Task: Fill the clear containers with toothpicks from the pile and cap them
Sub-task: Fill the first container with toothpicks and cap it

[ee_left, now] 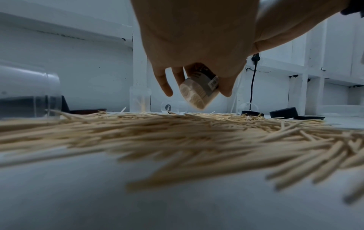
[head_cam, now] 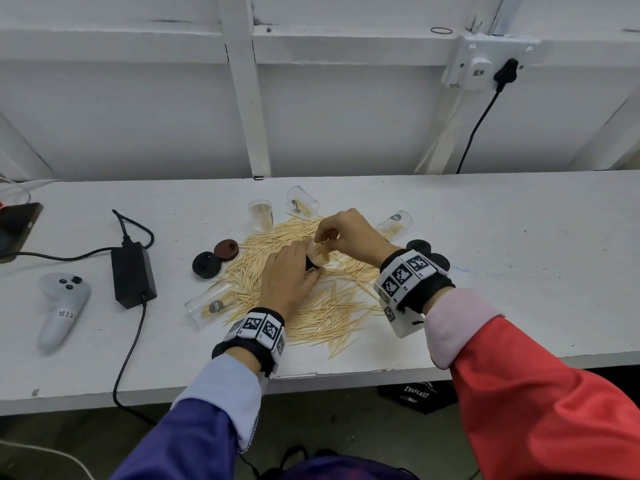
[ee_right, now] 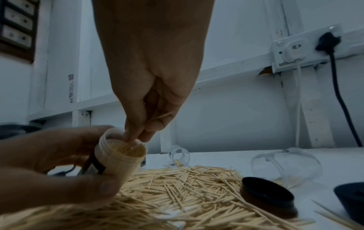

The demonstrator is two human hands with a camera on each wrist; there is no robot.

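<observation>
1. Fingers (ee_right: pixel 135 133) of right hand (head_cam: pixel 349 233) pinch toothpicks at container (ee_right: pixel 120 155) mouth; left hand (head_cam: pixel 287 275) grips it.
2. Container looks nearly full, uncapped.
3. Left: four containers, pile (head_cam: pixel 311 306) below fingers.

A white-painted workbench (head_cam: pixel 519 271) is set against a white panelled wall (head_cam: pixel 346 116) braced by vertical battens (head_cam: pixel 244 84). At far right, a wall socket (head_cam: pixel 479 65) is fitted with a black plug (head_cam: pixel 505 72). Dark floor (head_cam: pixel 69 441) is seen below.
</observation>
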